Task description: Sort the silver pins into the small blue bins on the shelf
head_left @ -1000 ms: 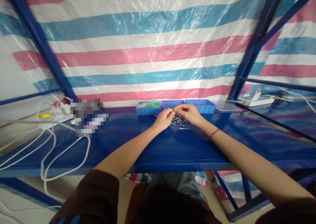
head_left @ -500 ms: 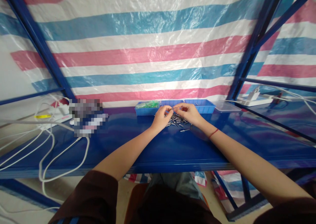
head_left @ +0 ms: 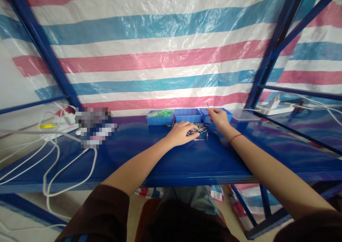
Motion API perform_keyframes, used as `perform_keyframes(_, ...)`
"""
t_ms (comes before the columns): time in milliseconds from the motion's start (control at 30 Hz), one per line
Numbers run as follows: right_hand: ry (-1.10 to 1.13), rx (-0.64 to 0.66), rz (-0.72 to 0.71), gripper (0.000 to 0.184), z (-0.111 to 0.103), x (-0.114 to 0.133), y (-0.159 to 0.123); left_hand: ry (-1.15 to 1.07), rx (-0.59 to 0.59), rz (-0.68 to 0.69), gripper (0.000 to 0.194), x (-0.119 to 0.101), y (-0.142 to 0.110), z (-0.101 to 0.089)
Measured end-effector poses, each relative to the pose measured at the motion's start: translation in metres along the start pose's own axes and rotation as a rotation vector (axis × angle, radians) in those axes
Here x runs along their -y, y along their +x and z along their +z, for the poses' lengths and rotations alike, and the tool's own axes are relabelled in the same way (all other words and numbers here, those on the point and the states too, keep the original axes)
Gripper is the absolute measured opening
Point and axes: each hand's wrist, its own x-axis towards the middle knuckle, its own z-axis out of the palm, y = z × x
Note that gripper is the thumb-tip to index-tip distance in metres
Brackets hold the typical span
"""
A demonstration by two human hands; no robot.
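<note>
A pile of silvery pop rivets (head_left: 201, 128) lies on the blue table, with a loose one or two at its near side. My left hand (head_left: 182, 133) rests over the left part of the pile, fingers apart and curved around some rivets, none visibly gripped. Pinched upright between the thumb and fingers of my right hand (head_left: 219, 119) is a thin rivet (head_left: 207, 106). That hand is above the front of the right blue bin (head_left: 227, 114) and hides part of it. Left of it stand the middle blue bin (head_left: 187, 118) and a left bin (head_left: 159, 120) holding green-and-clear plastic pieces (head_left: 164, 113).
A clear plastic lid (head_left: 245, 115) lies right of the bins. White cables (head_left: 57, 156) and a power strip (head_left: 64, 122) occupy the table's left side, beside a blurred-out object (head_left: 96, 126). Another white strip (head_left: 276, 108) sits at right. Blue frame posts (head_left: 267, 64) flank the table.
My hands were together above the pile. They have parted: the right has moved right to the right bin with a rivet, the left has come down onto the pile and opened.
</note>
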Motion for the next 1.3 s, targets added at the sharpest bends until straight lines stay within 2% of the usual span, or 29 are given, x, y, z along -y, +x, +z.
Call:
perform_keyframes(100, -0.112, -0.081, 0.011, 0.024, -0.012, -0.009, 0.012, 0.101, 0.144, 0.044, 0.031, -0.004, -0.001, -0.001)
perform_keyframes(167, -0.132, -0.093, 0.022, 0.024, -0.014, -0.011, 0.015, 0.121, 0.198, 0.055, 0.028, -0.002, -0.001, -0.001)
perform_keyframes(300, -0.148, 0.011, -0.028, 0.023, -0.006, -0.009, 0.010, 0.107, 0.217, 0.097, 0.021, 0.003, 0.000, 0.001)
perform_keyframes(400, -0.205, 0.111, -0.122, 0.024, 0.001, -0.002, 0.001, 0.088, 0.145, 0.090, 0.019, 0.005, 0.000, 0.003)
perform_keyframes(467, -0.224, 0.192, -0.189, 0.023, 0.005, 0.004, -0.007, 0.037, 0.048, 0.017, 0.020, 0.006, 0.002, 0.005)
perform_keyframes(533, -0.202, 0.345, -0.222, 0.022, 0.008, 0.012, -0.017, -0.051, -0.059, -0.095, 0.021, 0.008, 0.003, 0.006)
perform_keyframes(633, -0.128, 0.629, -0.201, 0.030, 0.013, 0.024, -0.033, -0.191, -0.171, -0.238, 0.019, 0.013, 0.005, 0.005)
perform_keyframes(700, -0.074, 0.715, -0.188, 0.033, 0.017, 0.030, -0.041, -0.266, -0.209, -0.288, 0.017, 0.017, 0.006, 0.004)
perform_keyframes(867, 0.031, 0.655, -0.184, 0.029, 0.020, 0.032, -0.044, -0.375, -0.235, -0.359, 0.018, 0.020, 0.007, 0.007)
perform_keyframes(1133, 0.059, 0.549, -0.220, 0.034, 0.022, 0.028, -0.040, -0.480, -0.198, -0.410, 0.021, 0.014, 0.008, 0.007)
perform_keyframes(1300, 0.031, 0.531, -0.249, 0.033, 0.023, 0.032, -0.042, -0.491, -0.245, -0.341, 0.017, 0.013, 0.008, 0.008)
